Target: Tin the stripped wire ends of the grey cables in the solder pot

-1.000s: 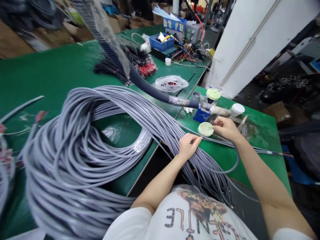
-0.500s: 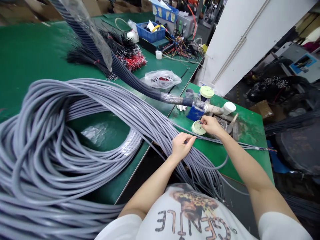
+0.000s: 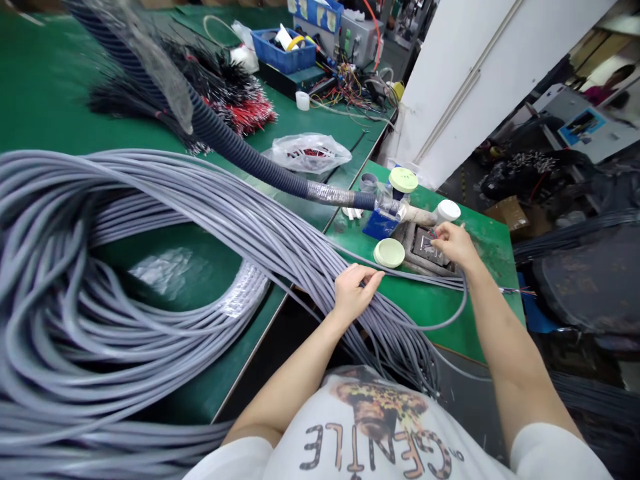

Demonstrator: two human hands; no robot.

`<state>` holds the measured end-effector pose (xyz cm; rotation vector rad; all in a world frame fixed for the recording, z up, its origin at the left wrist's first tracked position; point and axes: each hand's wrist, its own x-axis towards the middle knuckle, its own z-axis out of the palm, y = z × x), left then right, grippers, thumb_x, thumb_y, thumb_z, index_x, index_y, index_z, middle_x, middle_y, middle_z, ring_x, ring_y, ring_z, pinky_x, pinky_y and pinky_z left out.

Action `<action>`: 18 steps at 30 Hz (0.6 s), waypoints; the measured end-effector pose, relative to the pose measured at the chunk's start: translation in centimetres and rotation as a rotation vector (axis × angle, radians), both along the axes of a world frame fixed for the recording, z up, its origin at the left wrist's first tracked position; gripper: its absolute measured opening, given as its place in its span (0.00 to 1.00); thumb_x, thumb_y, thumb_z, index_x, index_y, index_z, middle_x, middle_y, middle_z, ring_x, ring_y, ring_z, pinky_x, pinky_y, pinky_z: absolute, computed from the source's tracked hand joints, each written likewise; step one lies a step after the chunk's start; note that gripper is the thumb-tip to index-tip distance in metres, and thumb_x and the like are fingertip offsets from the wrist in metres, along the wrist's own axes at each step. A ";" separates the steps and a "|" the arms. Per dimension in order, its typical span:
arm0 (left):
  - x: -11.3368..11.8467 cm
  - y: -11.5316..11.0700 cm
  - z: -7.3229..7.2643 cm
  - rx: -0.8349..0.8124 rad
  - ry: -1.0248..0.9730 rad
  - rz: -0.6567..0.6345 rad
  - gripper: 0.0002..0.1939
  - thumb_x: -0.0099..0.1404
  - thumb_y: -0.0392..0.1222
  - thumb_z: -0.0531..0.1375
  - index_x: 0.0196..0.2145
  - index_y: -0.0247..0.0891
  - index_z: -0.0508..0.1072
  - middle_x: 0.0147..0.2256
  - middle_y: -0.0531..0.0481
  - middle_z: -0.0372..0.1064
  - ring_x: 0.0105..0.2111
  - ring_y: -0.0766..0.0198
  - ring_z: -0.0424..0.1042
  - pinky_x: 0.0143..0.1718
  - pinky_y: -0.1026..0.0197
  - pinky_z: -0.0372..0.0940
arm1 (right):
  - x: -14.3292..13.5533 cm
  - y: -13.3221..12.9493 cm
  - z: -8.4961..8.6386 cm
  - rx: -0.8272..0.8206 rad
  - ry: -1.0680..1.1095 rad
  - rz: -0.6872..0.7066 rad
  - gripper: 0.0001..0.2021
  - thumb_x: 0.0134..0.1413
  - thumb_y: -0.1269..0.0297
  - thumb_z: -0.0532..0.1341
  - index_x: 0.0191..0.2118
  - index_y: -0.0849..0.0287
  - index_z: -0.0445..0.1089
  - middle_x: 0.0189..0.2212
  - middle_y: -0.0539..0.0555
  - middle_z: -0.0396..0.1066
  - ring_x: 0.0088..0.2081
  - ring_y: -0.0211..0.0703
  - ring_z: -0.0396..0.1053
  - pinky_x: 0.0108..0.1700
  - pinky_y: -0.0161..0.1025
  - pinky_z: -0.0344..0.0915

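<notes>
My right hand [image 3: 456, 245] pinches the end of a grey cable [image 3: 463, 303], whose thin coloured wire ends point down over the square well of a solder pot [image 3: 425, 248]. Whether the wire tips touch the surface in the well, I cannot tell. Below the hand the cable curves back to the left. On the thick bundle of grey cables [image 3: 280, 233] rests my left hand [image 3: 354, 290], its fingers curled and the thumb against them; what they hold, if anything, is hidden. Between the hands stands a pale green round dish [image 3: 389, 253].
A dark corrugated hose [image 3: 240, 150] crosses above the bench to a nozzle beside the pot. Near it are a blue box [image 3: 380, 225], a lidded jar [image 3: 403, 180] and a white cup [image 3: 447, 211]. Further back lie a plastic bag [image 3: 310, 153], black and red wires [image 3: 245, 113] and a blue bin [image 3: 283, 57].
My right hand has moved right with the cable's wire ends, from above the pale green dish to above the solder pot. My left hand stays on the cable bundle. The view has shifted slightly.
</notes>
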<state>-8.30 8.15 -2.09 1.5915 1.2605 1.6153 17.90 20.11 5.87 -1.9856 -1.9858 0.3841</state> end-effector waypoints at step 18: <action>0.4 0.1 -0.2 -0.031 -0.005 -0.030 0.09 0.60 0.44 0.63 0.25 0.38 0.75 0.22 0.52 0.69 0.23 0.67 0.64 0.30 0.64 0.59 | 5.9 2.1 -5.0 -0.017 -0.102 -0.196 0.09 0.35 0.69 0.62 0.28 0.56 0.64 0.22 0.47 0.68 0.27 0.40 0.64 0.33 0.35 0.58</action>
